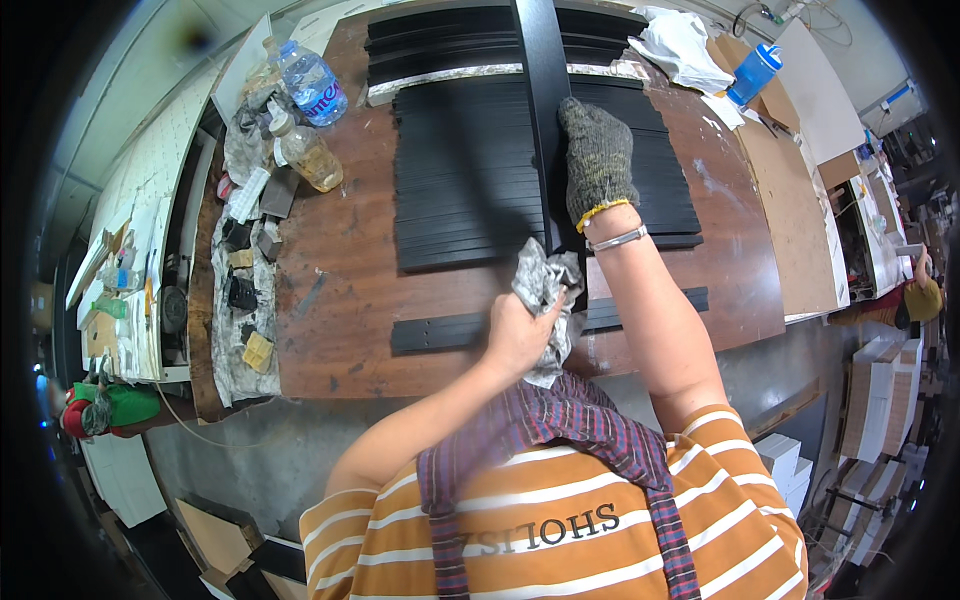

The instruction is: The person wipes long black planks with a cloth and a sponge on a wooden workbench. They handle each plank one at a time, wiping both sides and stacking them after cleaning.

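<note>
A long black slat points away from me over a wide stack of black slats. Closed around its right edge is my right hand, in a dark grey knitted glove with a yellow cuff. My left hand is bare and clutches a crumpled grey-and-white rag against the slat's near end, which the rag partly hides. Crosswise by the table's near edge lies another black strip, passing behind the rag. Farther back sits a second pile of black slats.
On the brown table, a water bottle and a bottle of yellowish liquid stand left, near sponges and dark blocks. A blue bottle and white sheeting are back right. Other people show at both far sides.
</note>
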`<state>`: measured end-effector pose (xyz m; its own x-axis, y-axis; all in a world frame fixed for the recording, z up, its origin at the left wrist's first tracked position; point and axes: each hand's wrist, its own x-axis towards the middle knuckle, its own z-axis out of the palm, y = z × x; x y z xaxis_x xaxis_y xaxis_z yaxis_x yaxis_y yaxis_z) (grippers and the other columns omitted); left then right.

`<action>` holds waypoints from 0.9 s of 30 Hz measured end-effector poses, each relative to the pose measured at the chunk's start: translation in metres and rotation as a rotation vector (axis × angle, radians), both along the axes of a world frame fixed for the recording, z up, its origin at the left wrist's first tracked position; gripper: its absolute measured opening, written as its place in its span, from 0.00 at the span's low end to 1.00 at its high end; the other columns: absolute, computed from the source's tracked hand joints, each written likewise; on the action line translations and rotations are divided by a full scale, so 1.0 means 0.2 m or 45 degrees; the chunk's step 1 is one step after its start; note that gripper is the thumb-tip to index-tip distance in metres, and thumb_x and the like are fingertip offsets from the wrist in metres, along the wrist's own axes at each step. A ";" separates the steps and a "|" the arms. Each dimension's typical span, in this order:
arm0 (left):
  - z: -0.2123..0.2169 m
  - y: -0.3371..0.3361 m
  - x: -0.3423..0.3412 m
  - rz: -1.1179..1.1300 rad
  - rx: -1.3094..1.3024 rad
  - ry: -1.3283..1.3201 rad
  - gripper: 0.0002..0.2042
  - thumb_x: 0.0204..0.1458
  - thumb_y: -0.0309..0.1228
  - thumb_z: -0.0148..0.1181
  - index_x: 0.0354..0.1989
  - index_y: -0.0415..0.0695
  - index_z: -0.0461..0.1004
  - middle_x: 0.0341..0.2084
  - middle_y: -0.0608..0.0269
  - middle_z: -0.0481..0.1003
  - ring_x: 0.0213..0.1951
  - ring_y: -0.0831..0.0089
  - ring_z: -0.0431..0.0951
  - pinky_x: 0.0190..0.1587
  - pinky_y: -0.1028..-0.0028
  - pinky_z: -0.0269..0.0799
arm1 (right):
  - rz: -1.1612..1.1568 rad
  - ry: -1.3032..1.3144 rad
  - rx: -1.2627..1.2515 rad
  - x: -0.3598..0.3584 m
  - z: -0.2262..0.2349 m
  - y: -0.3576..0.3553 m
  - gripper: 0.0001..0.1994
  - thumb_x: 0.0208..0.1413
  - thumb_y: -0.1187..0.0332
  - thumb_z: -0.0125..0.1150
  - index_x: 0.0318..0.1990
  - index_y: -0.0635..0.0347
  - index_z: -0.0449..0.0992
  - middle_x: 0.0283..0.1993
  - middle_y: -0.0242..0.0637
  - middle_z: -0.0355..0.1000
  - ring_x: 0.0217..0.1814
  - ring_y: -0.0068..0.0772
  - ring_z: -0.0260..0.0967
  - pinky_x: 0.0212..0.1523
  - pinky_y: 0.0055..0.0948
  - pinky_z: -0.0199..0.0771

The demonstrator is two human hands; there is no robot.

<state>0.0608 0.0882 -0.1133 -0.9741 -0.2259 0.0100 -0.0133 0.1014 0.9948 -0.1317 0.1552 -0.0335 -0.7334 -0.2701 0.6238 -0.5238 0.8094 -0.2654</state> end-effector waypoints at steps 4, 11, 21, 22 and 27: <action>-0.09 -0.04 0.14 -0.192 -0.352 0.066 0.11 0.55 0.29 0.65 0.42 0.36 0.79 0.32 0.43 0.81 0.34 0.50 0.83 0.38 0.66 0.76 | 0.014 -0.253 -0.270 -0.08 0.01 0.02 0.08 0.59 0.73 0.53 0.40 0.57 0.80 0.40 0.43 0.78 0.45 0.45 0.77 0.47 0.41 0.76; 0.04 -0.34 0.09 0.319 0.523 -0.210 0.09 0.60 0.26 0.61 0.43 0.32 0.79 0.38 0.59 0.81 0.35 0.76 0.81 0.39 0.74 0.77 | -0.361 0.213 0.191 -0.17 0.00 0.17 0.08 0.60 0.71 0.52 0.39 0.58 0.80 0.38 0.45 0.78 0.42 0.46 0.77 0.43 0.43 0.76; 0.19 -0.29 -0.20 -0.180 0.339 -0.038 0.13 0.59 0.34 0.66 0.46 0.38 0.78 0.36 0.68 0.80 0.36 0.79 0.76 0.43 0.74 0.73 | -0.396 -0.119 0.206 -0.02 -0.03 0.06 0.08 0.60 0.66 0.61 0.41 0.62 0.76 0.38 0.47 0.78 0.37 0.46 0.78 0.37 0.41 0.79; 0.19 -0.27 -0.21 -0.259 0.341 -0.003 0.13 0.58 0.34 0.67 0.46 0.38 0.78 0.36 0.69 0.80 0.37 0.79 0.75 0.44 0.74 0.73 | -0.068 -0.530 -0.594 0.00 -0.02 0.06 0.09 0.60 0.65 0.62 0.42 0.62 0.75 0.38 0.47 0.77 0.36 0.46 0.78 0.35 0.42 0.80; 0.16 -0.20 -0.13 -0.304 0.272 -0.088 0.14 0.61 0.36 0.64 0.47 0.38 0.78 0.35 0.71 0.77 0.38 0.82 0.71 0.45 0.76 0.70 | 0.604 -1.598 -2.119 0.06 -0.01 0.10 0.12 0.63 0.64 0.59 0.46 0.62 0.69 0.37 0.49 0.75 0.32 0.44 0.77 0.29 0.42 0.81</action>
<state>0.0341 0.0491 -0.0819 -0.9965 0.0188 -0.0809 -0.0824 -0.1013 0.9914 -0.1201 0.1756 -0.0352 -0.9030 -0.3662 -0.2247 0.4126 -0.5929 -0.6915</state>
